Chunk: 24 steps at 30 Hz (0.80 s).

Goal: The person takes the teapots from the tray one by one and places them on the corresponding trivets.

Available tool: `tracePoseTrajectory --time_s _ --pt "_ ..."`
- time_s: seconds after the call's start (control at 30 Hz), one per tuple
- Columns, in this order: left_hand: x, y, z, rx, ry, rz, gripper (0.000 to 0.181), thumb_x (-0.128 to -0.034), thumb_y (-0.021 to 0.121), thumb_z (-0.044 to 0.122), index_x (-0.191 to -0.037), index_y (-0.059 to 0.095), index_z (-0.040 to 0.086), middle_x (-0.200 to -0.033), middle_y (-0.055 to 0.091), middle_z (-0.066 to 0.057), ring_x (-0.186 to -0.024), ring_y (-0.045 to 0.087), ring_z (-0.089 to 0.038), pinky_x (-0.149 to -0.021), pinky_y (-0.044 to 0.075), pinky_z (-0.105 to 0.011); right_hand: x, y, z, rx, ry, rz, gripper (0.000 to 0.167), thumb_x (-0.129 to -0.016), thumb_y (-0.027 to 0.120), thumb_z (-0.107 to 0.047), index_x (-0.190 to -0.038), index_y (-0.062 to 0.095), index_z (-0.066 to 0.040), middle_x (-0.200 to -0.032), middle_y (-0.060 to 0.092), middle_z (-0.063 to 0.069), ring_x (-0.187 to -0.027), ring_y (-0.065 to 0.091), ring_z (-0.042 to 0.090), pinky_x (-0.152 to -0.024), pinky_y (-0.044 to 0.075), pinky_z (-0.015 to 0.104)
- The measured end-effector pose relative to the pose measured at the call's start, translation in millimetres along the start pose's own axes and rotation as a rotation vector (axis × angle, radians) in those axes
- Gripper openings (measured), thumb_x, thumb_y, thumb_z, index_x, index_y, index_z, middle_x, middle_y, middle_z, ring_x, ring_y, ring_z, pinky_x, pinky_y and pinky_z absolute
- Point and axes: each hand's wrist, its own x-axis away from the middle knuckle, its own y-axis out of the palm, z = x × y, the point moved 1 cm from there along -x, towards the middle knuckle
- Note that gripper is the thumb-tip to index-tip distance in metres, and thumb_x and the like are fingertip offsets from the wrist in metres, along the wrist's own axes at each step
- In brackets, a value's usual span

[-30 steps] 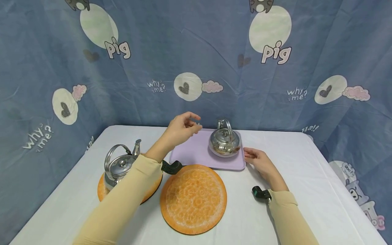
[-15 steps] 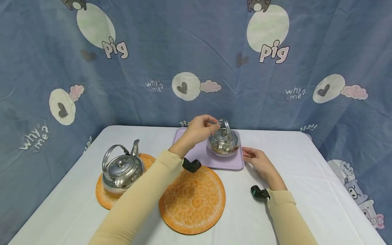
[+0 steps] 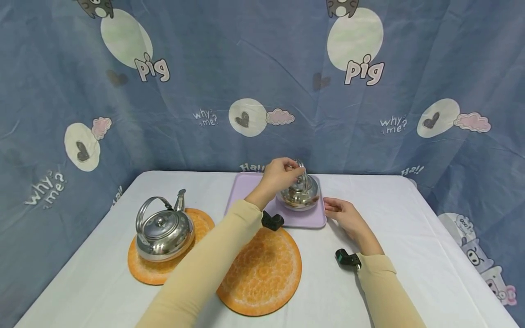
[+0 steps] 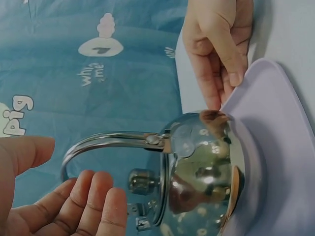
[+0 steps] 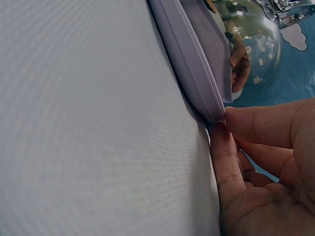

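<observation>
Reaching over the tray point(image 3: 242, 187), we have brought our left hand point(image 3: 280, 176), loosely parted and gripping nothing, to the kettle point(image 3: 300, 200) on it, handle point(image 4: 153, 141) seemingly within grasp, our right hand point(image 3: 345, 216) pinching the tray's edge.

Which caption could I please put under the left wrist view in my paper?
Left hand at the handle of a shiny kettle; right hand pinching the lavender tray beneath.
</observation>
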Motion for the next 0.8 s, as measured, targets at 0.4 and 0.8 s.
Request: tracePoseTrajectory --time_s 0.4,0.8 --pt "-6.4 10.6 0.5 0.022 -0.046 0.053 0.033 -0.1045 0.072 0.026 -0.129 0.069 0.004 -0.104 0.081 -0.01 -0.093 0.08 -0.026 -0.083 0.066 -0.036 -2.7 2 2 -0.001 0.018 0.003 0.054 -0.106 0.06 0.001 -0.157 0.044 0.011 -0.151 0.057 0.031 -0.143 0.055 0.039 -0.101 0.05 0.012" --pt "-11.4 13.2 3.1 0.104 -0.081 0.05 0.039 -0.1053 0.07 0.015 -0.142 0.065 0.002 -0.105 0.078 -0.012 -0.085 0.078 -0.019 -0.08 0.068 -0.031 -1.7 0 1 0.002 0.014 0.015 0.053 -0.106 0.06 0.001 -0.156 0.045 0.012 -0.149 0.057 0.032 -0.139 0.057 0.037 -0.094 0.048 0.006"
